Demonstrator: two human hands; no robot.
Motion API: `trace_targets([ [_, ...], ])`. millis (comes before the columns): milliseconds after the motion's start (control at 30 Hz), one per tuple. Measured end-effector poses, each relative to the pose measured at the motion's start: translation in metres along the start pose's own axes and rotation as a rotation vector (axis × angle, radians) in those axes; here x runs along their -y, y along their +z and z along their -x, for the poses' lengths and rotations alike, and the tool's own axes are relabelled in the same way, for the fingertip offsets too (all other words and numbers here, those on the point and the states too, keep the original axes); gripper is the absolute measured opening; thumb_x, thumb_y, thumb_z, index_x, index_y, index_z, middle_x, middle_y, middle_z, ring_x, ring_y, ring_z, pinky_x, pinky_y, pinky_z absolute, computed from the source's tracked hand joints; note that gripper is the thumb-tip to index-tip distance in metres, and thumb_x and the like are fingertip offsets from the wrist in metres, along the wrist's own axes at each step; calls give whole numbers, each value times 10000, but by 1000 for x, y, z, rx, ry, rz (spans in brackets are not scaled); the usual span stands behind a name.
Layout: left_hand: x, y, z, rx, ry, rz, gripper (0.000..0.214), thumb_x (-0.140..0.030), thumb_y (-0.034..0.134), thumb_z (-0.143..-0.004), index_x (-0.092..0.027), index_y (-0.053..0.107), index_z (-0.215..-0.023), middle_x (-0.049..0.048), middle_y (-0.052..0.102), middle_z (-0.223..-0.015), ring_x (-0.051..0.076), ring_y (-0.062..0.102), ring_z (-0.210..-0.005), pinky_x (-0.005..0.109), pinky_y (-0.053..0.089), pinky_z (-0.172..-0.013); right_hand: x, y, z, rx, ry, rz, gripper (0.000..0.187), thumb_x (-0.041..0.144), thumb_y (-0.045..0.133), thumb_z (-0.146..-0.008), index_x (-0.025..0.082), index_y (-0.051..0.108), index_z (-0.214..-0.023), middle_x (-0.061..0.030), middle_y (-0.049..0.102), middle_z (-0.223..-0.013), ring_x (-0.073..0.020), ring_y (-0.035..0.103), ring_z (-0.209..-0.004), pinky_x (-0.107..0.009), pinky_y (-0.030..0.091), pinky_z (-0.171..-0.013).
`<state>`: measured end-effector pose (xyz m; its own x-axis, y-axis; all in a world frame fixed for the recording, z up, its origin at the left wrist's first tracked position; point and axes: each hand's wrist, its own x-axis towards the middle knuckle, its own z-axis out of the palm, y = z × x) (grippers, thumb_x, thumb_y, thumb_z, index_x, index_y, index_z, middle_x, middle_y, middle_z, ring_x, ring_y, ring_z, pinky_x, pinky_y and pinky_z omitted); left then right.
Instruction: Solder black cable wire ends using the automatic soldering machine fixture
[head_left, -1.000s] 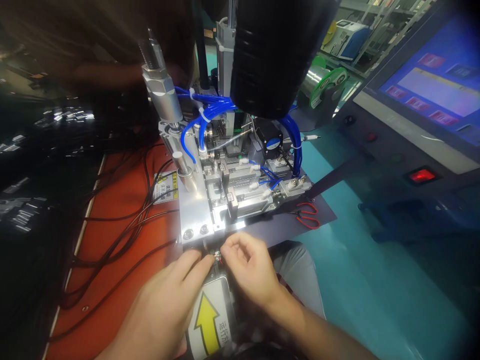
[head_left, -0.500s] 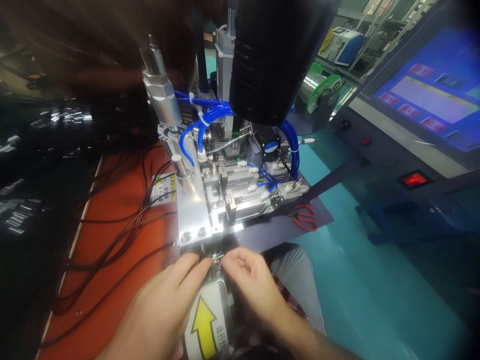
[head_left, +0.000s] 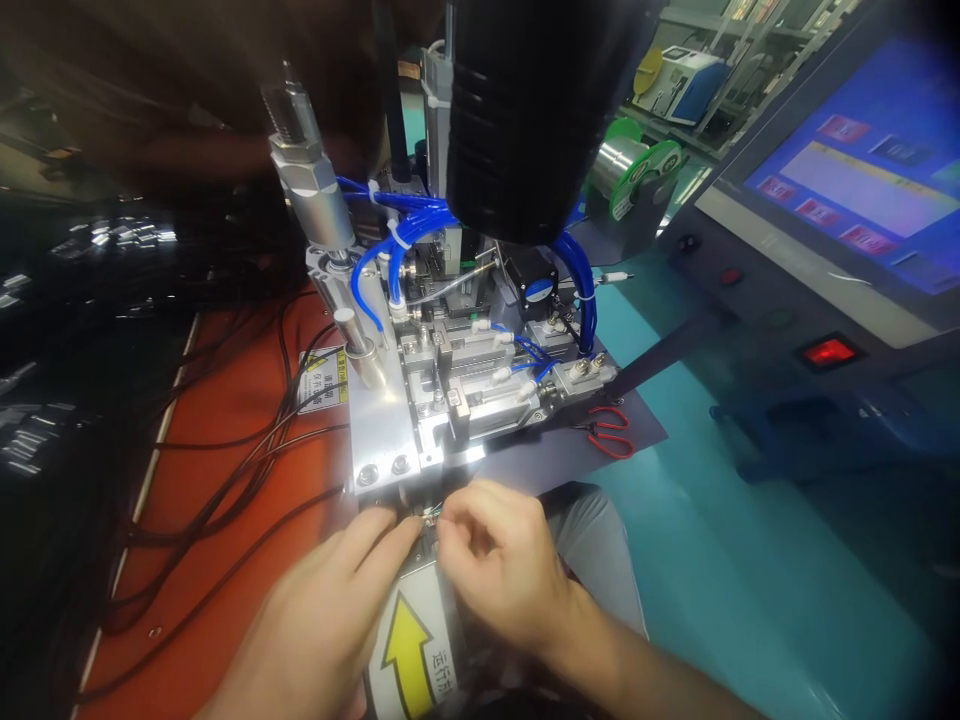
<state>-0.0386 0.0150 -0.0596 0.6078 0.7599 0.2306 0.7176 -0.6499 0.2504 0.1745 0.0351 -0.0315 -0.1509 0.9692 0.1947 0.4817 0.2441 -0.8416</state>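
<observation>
Both hands pinch a small wired part at the fixture's front edge

The left hand (head_left: 330, 610) and right hand (head_left: 499, 560) have fingertips pressed onto the tiny connector (head_left: 430, 517), just below the aluminium fixture plate (head_left: 382, 425).

Blue hoses (head_left: 375, 265), yellow arrow label (head_left: 407, 655), orange mat (head_left: 217, 480), red scissors (head_left: 611, 432).

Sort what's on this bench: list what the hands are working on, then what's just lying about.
In hand:
left hand
right hand
small wired part pinched between their fingertips
metal fixture just beyond

Lying about:
red scissors
solder spool
touchscreen
black cables
</observation>
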Motion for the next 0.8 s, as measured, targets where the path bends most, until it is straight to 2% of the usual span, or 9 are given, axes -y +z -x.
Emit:
trace_targets([
  [167,1,-1,1,-6,3,-18,569,-56,434,-816,-174,461,-1372,116,622,-1220,216,697,-902,281,597,-744,-2,-4,-2,35,269,-210,101,179,565,-792,181,581,-693,31,503,-611,-101,441,-508,-222,341,-466],
  [333,-2,-3,-2,-30,11,-36,516,-68,424,-843,-161,479,-1348,114,626,-1176,199,698,-876,255,586,-719,0,5,8,124,510,-348,98,247,624,-770,171,601,-712,44,493,-555,-105,455,-488,-216,359,-459],
  [400,-1,-3,-3,-31,15,-38,502,-77,413,-854,-159,481,-1345,110,630,-1171,199,701,-878,251,585,-711,1,8,10,81,493,-339,101,229,604,-776,170,603,-694,42,492,-549,-103,458,-485,-214,359,-458],
  [567,-1,-3,-4,-45,29,-27,507,-76,437,-843,-164,484,-1340,106,629,-1170,197,698,-877,249,582,-721,3,5,6,-6,107,-55,156,152,554,-808,174,600,-660,12,549,-613,-115,507,-554,-236,380,-532],
  [633,-4,-2,-4,-47,-1,-9,498,-93,423,-849,-169,479,-1338,110,626,-1180,210,692,-885,272,581,-723,4,2,3,-17,25,7,171,140,539,-811,176,583,-650,17,522,-606,-116,496,-558,-245,368,-542],
  [700,-8,-1,-5,-51,-51,13,483,-111,405,-855,-179,476,-1328,108,631,-1178,223,686,-881,292,578,-711,4,1,1,-4,71,-23,163,142,534,-803,178,570,-648,19,510,-612,-115,484,-559,-246,358,-536],
  [800,-13,-1,-5,-58,-98,33,477,-107,395,-855,-196,483,-1315,95,636,-1171,222,677,-869,297,564,-695,2,3,-2,65,308,-245,109,173,559,-764,183,566,-656,34,486,-593,-113,448,-546,-240,347,-514],
])
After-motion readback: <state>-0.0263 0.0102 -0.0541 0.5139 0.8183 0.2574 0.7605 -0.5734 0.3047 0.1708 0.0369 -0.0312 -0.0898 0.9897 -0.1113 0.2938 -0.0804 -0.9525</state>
